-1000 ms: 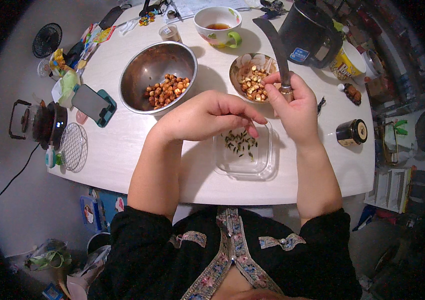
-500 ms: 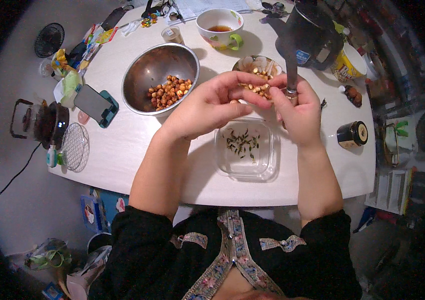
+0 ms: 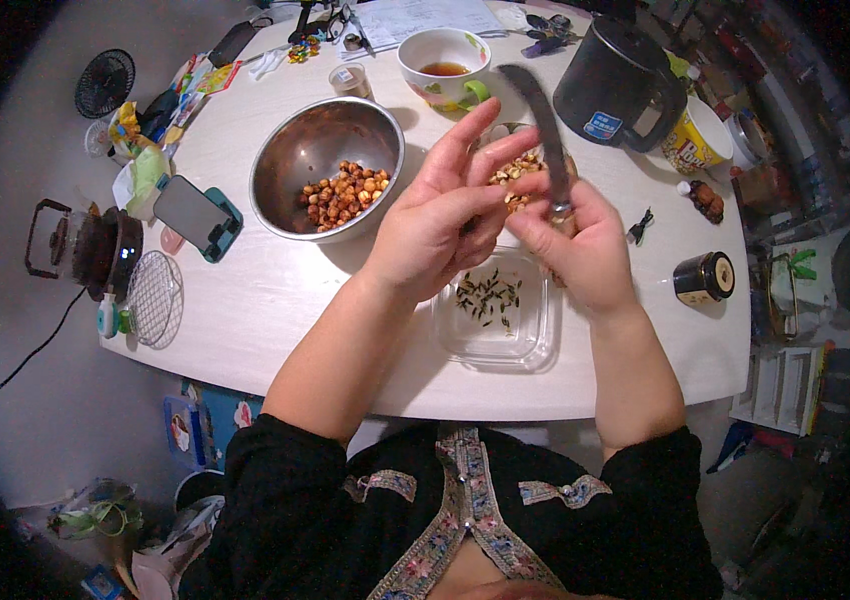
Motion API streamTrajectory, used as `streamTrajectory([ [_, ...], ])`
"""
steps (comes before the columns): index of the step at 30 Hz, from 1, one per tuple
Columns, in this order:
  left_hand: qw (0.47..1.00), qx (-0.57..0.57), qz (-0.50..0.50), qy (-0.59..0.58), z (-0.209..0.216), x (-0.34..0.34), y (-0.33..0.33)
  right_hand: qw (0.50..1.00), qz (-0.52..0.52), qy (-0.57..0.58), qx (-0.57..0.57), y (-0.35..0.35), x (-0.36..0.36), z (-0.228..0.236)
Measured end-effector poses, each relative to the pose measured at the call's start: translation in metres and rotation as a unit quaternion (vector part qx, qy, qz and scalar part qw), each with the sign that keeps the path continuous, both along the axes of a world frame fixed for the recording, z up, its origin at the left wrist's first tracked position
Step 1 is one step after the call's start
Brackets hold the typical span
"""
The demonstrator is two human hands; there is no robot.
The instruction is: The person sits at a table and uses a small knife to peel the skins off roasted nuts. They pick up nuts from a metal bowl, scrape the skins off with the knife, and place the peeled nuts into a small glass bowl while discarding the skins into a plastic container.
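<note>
My right hand (image 3: 585, 245) grips a knife with a dark curved blade (image 3: 543, 120), which points up and away. My left hand (image 3: 450, 205) meets it at the right thumb. Some left fingers are stretched out while others close in by the right thumb; what they pinch is hidden. Below both hands sits a clear square container (image 3: 500, 345) with several small green sprouts (image 3: 488, 297). Just beyond the hands, partly covered, is a dish with pale split seeds (image 3: 517, 167). A steel bowl (image 3: 285, 140) of round brown seeds (image 3: 345, 195) stands to the left.
A black kettle (image 3: 605, 85) and a yellow tub (image 3: 695, 140) stand at the right, with a dark jar (image 3: 705, 278) nearer. A cup of tea (image 3: 445, 68) is at the back. Leftward are a phone on a stand (image 3: 195, 215) and a wire rack (image 3: 157, 300).
My left hand has turned, with some fingers now raised and spread. The knife blade has swung left, and my right hand has shifted slightly left and down.
</note>
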State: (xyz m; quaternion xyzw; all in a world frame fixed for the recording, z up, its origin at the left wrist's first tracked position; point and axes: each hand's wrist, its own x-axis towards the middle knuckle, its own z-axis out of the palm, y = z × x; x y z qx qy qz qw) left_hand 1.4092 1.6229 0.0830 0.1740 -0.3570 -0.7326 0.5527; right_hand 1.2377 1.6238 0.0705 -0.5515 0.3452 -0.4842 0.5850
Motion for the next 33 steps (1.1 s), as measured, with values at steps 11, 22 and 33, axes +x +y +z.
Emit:
streamTrajectory([
  [11, 0.997, 0.000, -0.048, -0.065, -0.006, -0.001, 0.002, 0.994, 0.050, -0.057, 0.073, -0.002, -0.001, -0.011],
  [22, 0.893, -0.271, 0.147, -0.326, -0.019, 0.011, -0.006, 0.992, 0.049, -0.057, 0.103, -0.005, -0.008, 0.000],
  [33, 0.992, -0.049, 0.064, -0.094, -0.016, 0.013, -0.005, 0.981, -0.043, 0.134, -0.132, 0.009, 0.002, -0.002],
])
